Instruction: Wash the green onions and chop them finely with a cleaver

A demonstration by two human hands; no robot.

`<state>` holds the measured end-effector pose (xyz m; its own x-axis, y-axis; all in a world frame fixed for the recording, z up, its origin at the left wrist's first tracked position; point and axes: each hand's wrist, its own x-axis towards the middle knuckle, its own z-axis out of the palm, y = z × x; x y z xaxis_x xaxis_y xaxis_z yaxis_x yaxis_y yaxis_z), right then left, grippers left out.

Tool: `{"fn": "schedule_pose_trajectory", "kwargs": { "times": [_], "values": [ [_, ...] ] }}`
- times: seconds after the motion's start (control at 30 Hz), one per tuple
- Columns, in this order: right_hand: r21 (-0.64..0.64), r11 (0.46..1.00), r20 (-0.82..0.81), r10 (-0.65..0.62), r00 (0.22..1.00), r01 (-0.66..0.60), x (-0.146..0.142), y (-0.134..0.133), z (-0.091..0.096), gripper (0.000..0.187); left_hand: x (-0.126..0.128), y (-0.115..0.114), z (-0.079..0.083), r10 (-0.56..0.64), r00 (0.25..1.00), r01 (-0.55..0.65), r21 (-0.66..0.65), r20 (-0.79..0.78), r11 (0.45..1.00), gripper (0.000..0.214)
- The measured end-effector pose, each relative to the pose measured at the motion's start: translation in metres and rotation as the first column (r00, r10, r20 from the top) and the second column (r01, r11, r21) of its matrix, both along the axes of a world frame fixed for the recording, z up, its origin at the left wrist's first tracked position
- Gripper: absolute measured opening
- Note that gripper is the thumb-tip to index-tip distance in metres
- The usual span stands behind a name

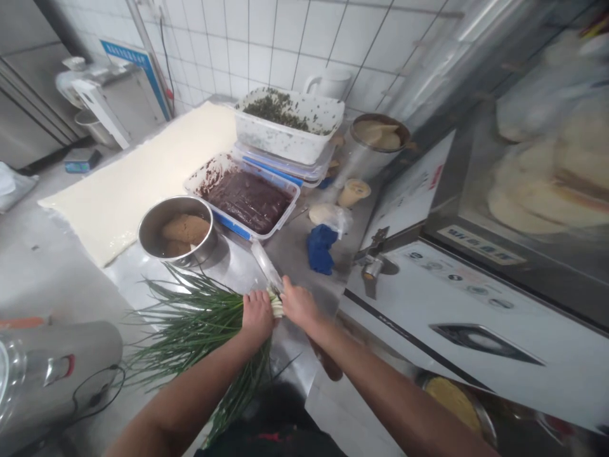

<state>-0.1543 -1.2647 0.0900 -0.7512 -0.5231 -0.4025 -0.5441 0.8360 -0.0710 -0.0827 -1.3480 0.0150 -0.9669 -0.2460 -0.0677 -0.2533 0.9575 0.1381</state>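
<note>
Over steel desk: left hand clenched around spring onion bunch, right hand closed on white root ends; steel bowl, blue cloth nearby.

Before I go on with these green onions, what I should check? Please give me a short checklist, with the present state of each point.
Left hand holds the green onions: ok.
Right hand is on their white ends: ok.
Onion tops are apart from the dough sheet: ok.
Dark red paste is covered in its plastic box: not ok, it lies open.
Clear plastic piece beside the hands: cannot tell what it is.
</note>
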Motion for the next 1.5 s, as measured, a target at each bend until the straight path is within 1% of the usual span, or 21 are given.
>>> {"fn": "schedule_pose_trajectory", "kwargs": {
  "times": [0.1, 0.17, 0.23, 0.3, 0.43, 0.53, 0.63, 0.7, 0.77, 0.83, 0.93, 0.97, 1.03, 1.13, 1.23, 1.37, 1.5],
  "values": [
    [-0.014, 1.0, 0.002, 0.018, 1.0, -0.018, 0.006, 0.029, 0.014, 0.035, 0.001, 0.001, 0.001, 0.011, 1.0, -0.011, -0.008, -0.007, 1.0, 0.047],
    [-0.028, 0.997, 0.002, 0.071, 0.997, -0.071, 0.014, 0.046, 0.021, 0.036, 0.001, 0.001, 0.002, 0.011, 1.0, -0.011, -0.019, -0.006, 1.0, 0.05],
    [-0.028, 0.992, 0.023, 0.127, 0.992, -0.127, 0.019, 0.056, 0.025, 0.035, 0.001, 0.002, 0.002, 0.013, 1.0, -0.013, -0.028, 0.001, 1.0, 0.052],
    [-0.02, 0.987, 0.058, 0.158, 0.986, -0.157, 0.02, 0.058, 0.027, 0.034, 0.001, 0.002, 0.002, 0.014, 1.0, -0.014, -0.031, 0.013, 0.999, 0.051],
    [-0.018, 0.987, 0.117, 0.16, 0.98, -0.159, 0.007, 0.047, 0.024, 0.034, 0.0, 0.002, 0.003, -0.001, 0.999, 0.001, -0.018, 0.032, 1.0, 0.047],
    [-0.029, 0.99, 0.139, 0.137, 0.981, -0.135, -0.004, 0.026, 0.013, 0.037, -0.001, 0.001, 0.003, -0.018, 0.998, 0.018, -0.001, 0.061, 1.0, 0.046],
    [-0.039, 0.996, 0.079, 0.087, 0.993, -0.084, -0.006, 0.003, -0.001, 0.042, -0.003, -0.001, 0.002, -0.033, 0.996, 0.031, 0.019, 0.077, 0.999, 0.041],
    [-0.043, 0.998, 0.022, 0.042, 0.999, -0.041, -0.002, -0.008, -0.008, 0.038, -0.004, -0.001, 0.003, -0.027, 0.996, 0.025, 0.025, 0.081, 0.999, 0.033],
    [-0.042, 0.999, -0.006, -0.018, 1.0, 0.018, 0.002, -0.013, -0.01, 0.032, -0.002, 0.0, 0.006, -0.014, 0.996, 0.012, 0.021, 0.085, 1.0, 0.031],
    [-0.041, 0.997, -0.001, -0.07, 0.998, 0.07, 0.004, -0.01, -0.006, 0.028, 0.001, 0.002, 0.01, 0.002, 0.997, -0.002, -0.001, 0.077, 1.0, 0.044],
    [-0.047, 0.993, 0.01, -0.11, 0.994, 0.11, 0.009, 0.008, 0.006, 0.03, 0.01, 0.004, 0.015, 0.006, 0.999, -0.004, -0.065, 0.036, 0.998, 0.078],
    [-0.052, 0.992, 0.01, -0.111, 0.994, 0.111, 0.013, 0.016, 0.01, 0.032, 0.013, 0.005, 0.016, 0.007, 0.999, -0.004, -0.083, 0.031, 0.997, 0.086],
    [-0.062, 0.992, 0.001, -0.106, 0.994, 0.106, 0.023, 0.032, 0.019, 0.037, 0.017, 0.005, 0.015, 0.016, 0.999, -0.012, -0.099, 0.035, 0.995, 0.09],
    [-0.055, 0.994, 0.01, -0.096, 0.995, 0.096, 0.041, 0.05, 0.029, 0.041, 0.017, 0.004, 0.011, 0.022, 0.999, -0.019, -0.087, 0.039, 0.996, 0.077],
    [-0.041, 0.997, 0.05, -0.068, 0.996, 0.07, 0.053, 0.058, 0.032, 0.039, 0.013, 0.003, 0.009, 0.015, 0.999, -0.012, -0.071, 0.044, 0.997, 0.061],
    [-0.003, 0.999, 0.087, -0.041, 0.995, 0.041, 0.055, 0.058, 0.027, 0.038, 0.01, 0.003, 0.009, 0.015, 0.998, -0.011, -0.063, 0.057, 0.998, 0.054],
    [0.003, 1.0, 0.099, -0.026, 0.995, 0.026, 0.046, 0.048, 0.017, 0.038, 0.009, 0.004, 0.009, 0.005, 0.996, 0.0, -0.055, 0.087, 0.998, 0.05]
  ]
}}
